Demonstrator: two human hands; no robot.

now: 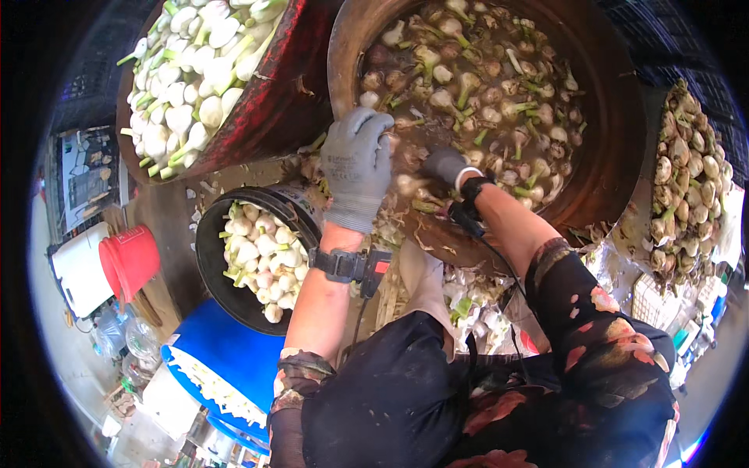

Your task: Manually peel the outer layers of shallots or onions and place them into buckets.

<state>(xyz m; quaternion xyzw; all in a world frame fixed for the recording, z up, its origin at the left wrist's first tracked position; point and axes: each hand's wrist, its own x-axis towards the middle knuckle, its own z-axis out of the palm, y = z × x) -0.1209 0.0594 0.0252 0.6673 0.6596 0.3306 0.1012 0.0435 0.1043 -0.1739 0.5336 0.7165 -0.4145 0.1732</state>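
Observation:
My left hand, in a grey coated glove, is at the near left rim of a large round brown tub. Its fingers are curled; whether something is inside them cannot be seen. My right hand, in a darker grey glove, reaches into the tub, its fingertips hidden among garlic bulbs and murky water. Many garlic bulbs with cut green stems, some still in brownish skins, float in the water. Left of my left hand, a black bucket holds whitish peeled garlic bulbs.
A big red container of white garlic bulbs stands at upper left. A blue barrel with pale pieces, and a red bucket, are at left. Unpeeled garlic is heaped at right. Skins lie below the tub. Cables hang from my wrists.

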